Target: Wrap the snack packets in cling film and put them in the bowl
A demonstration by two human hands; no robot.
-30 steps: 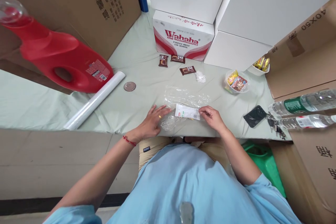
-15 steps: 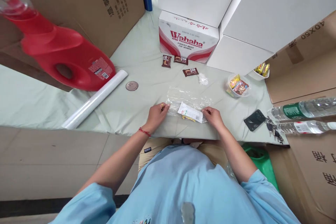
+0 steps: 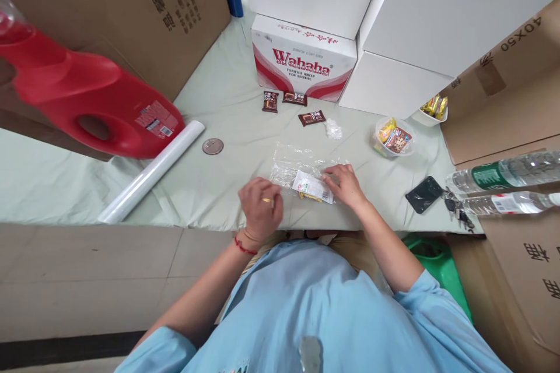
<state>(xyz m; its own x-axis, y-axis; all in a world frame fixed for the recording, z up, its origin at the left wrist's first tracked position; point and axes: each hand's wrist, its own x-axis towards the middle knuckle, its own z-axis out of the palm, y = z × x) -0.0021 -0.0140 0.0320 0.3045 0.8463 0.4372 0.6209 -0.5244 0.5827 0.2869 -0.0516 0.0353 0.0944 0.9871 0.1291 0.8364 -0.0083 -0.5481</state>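
A clear plastic film lies crinkled on the covered table in front of me. On it rests a white packet with green and red print, and a small yellow wrapper shows under its lower edge. My right hand touches the packet's right end and the film, thumb and forefinger apart. To the left of the film my left hand is lifted, its fingers loosely bent and its thumb apart. I see nothing held in it; its palm is hidden.
Brown cocoa snack packs and a crumpled clear wad lie beyond the film. A snack tub, phone, keys and water bottles are right. Left are a round disc, white roll and red jug.
My left hand has let go of the film's left edge and moved back towards me. My right hand has shifted left and its fingers have spread over the packet's end.
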